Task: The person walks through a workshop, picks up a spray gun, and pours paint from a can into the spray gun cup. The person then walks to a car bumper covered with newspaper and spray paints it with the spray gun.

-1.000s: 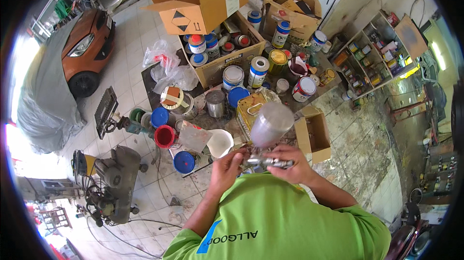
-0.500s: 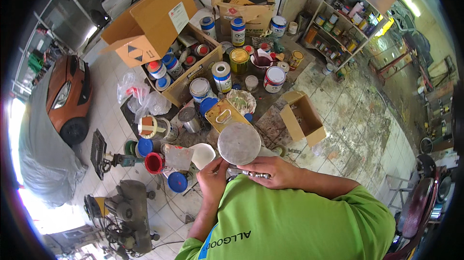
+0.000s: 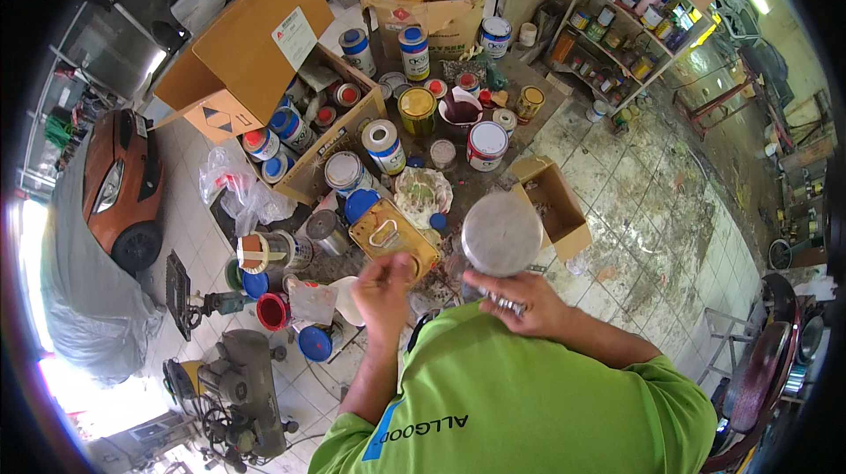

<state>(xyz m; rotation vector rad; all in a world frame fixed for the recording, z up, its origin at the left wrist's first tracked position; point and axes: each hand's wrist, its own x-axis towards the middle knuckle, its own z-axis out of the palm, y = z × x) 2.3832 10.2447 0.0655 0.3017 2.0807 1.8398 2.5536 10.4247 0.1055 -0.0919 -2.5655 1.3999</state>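
My right hand (image 3: 529, 305) is closed around the silver metal body of what looks like a spray gun, its round grey metal cup (image 3: 502, 234) standing above the fingers. My left hand (image 3: 383, 296) is off the gun, raised with fingers loosely bent and apart. I see nothing held in it. Its fingertips overlap the near edge of a gold rectangular tin (image 3: 394, 240) with a wire handle; whether they touch it I cannot tell. Left of that hand stand a white cup (image 3: 350, 302), partly hidden, a red-rimmed pot (image 3: 273, 312) and a blue-lidded can (image 3: 315, 344).
Several paint cans crowd the low work surface, among them an open yellow can (image 3: 417, 110) and a white can (image 3: 487, 146). A cardboard box (image 3: 313, 157) holds more cans. A small open carton (image 3: 553, 205) lies right. A compressor (image 3: 242, 395) stands lower left.
My left hand has come away from the spray gun and moved up over the gold tin's near edge. The right hand has carried the gun to the right.
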